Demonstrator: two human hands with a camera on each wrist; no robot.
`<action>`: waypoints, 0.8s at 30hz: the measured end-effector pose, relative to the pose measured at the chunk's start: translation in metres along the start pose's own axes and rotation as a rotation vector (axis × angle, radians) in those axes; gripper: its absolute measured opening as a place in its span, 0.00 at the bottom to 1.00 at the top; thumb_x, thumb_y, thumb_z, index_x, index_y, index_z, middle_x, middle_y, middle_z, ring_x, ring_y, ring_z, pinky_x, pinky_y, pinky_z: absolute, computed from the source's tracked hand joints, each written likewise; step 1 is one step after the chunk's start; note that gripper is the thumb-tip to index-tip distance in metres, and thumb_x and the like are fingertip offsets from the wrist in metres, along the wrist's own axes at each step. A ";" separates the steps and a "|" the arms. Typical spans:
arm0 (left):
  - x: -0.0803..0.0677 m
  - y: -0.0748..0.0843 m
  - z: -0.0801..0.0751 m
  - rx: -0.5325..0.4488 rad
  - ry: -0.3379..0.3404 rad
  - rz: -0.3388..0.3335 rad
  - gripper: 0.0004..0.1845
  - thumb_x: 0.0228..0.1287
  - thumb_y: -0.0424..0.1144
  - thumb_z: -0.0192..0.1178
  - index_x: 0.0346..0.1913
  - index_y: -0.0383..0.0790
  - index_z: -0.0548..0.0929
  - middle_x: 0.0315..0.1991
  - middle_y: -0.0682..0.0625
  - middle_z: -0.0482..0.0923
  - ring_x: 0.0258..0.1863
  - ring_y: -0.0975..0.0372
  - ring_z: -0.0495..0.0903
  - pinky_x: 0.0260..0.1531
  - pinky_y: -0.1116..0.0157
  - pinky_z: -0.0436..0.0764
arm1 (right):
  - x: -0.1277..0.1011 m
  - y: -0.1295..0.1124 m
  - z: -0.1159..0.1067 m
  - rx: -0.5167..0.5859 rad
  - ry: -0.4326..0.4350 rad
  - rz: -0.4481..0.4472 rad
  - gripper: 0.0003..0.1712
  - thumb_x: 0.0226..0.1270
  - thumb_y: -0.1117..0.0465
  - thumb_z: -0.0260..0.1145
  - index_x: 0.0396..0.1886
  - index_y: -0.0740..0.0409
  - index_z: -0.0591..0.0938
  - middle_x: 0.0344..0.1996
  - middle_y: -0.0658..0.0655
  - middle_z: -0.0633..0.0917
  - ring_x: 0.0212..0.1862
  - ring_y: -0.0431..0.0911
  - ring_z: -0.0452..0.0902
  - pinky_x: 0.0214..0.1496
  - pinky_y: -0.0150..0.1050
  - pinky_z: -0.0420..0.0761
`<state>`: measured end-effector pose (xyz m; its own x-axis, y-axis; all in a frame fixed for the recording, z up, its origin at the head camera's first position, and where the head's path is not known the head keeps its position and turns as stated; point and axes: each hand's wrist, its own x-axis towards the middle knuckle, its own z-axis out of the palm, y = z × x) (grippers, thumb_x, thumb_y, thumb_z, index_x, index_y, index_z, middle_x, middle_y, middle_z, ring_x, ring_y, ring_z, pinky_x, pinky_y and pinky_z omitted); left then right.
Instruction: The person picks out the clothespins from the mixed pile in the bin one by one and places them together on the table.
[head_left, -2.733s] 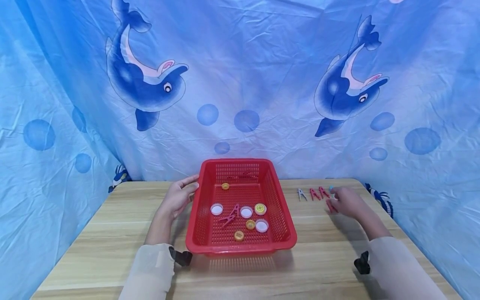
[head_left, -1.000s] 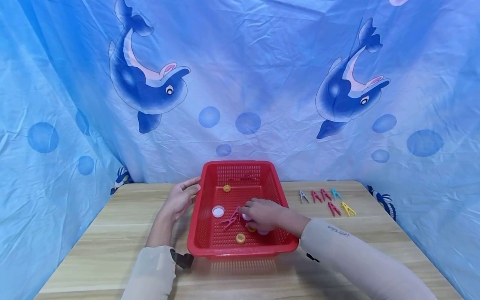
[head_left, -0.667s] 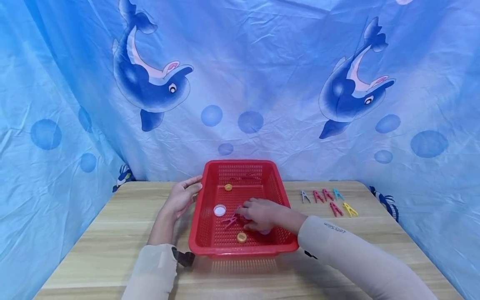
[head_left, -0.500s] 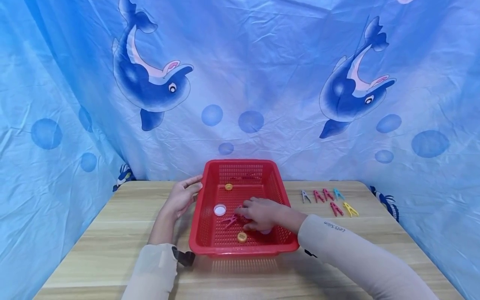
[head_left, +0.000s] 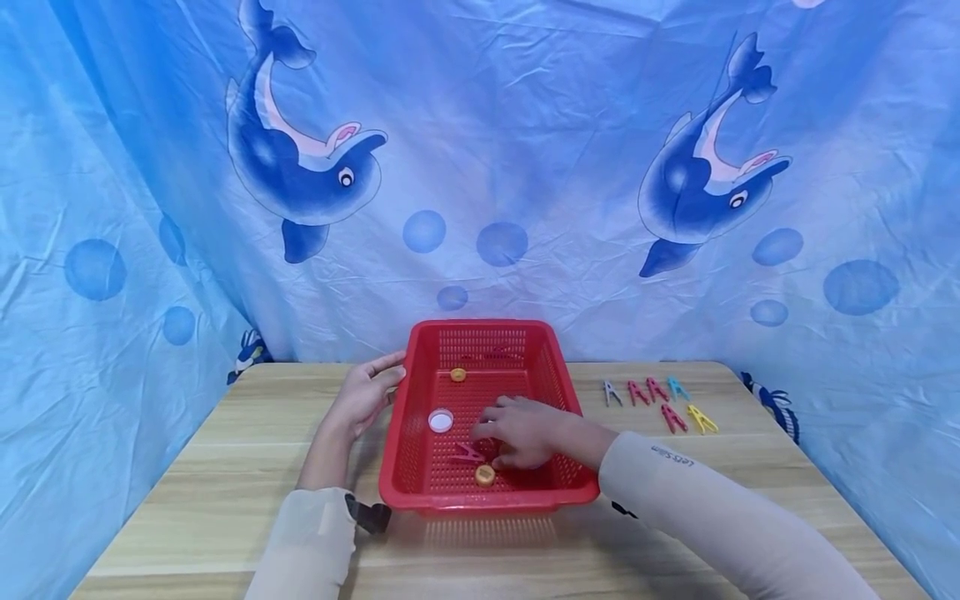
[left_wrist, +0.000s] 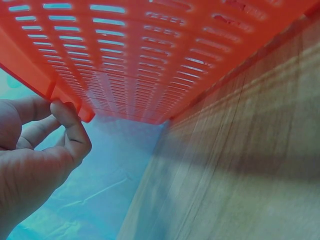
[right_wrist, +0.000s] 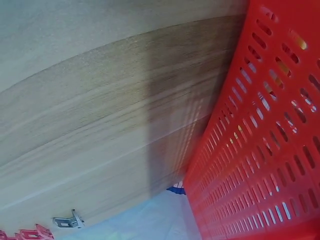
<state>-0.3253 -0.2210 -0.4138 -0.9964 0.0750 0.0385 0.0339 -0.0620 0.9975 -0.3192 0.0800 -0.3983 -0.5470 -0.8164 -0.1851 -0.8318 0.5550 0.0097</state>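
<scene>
A red plastic basket [head_left: 483, 502] stands on the table. My left hand [head_left: 363, 398] holds its left rim; in the left wrist view, thumb and forefinger of the left hand [left_wrist: 40, 145] pinch the edge. My right hand [head_left: 521, 432] reaches inside the basket with bent fingers. Just left of its fingertips lies a pink clothespin [head_left: 467, 452]. Whether the fingers hold anything is hidden. Also in the basket are a white round cap [head_left: 440, 421], an orange cap [head_left: 484, 475] and another orange cap [head_left: 457, 375]. The right hand covers the basket floor beneath it.
Right of the basket lie clothespins on the wooden table [head_left: 225, 467]: a grey one [head_left: 612, 392], a light blue one [head_left: 678, 388], a yellow one [head_left: 702, 419] and several pink ones [head_left: 673, 418]. A blue dolphin-printed curtain [head_left: 480, 167] hangs behind.
My right hand went from the clothespins on the table into the basket, leaving a pink one and a yellow one showing. The pink clothespin by its fingertips has turned. The left hand stays put.
</scene>
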 end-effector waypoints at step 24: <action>0.000 0.001 0.002 -0.049 -0.006 0.008 0.27 0.77 0.30 0.53 0.76 0.31 0.65 0.69 0.31 0.70 0.57 0.53 0.80 0.46 0.65 0.85 | -0.002 -0.002 0.001 0.123 0.017 -0.073 0.27 0.63 0.46 0.74 0.63 0.35 0.83 0.50 0.36 0.85 0.49 0.33 0.77 0.56 0.35 0.81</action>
<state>-0.3248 -0.2191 -0.4124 -0.9957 0.0801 0.0472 0.0381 -0.1116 0.9930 -0.3168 0.0805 -0.3986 -0.4880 -0.8572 -0.1646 -0.8520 0.5088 -0.1237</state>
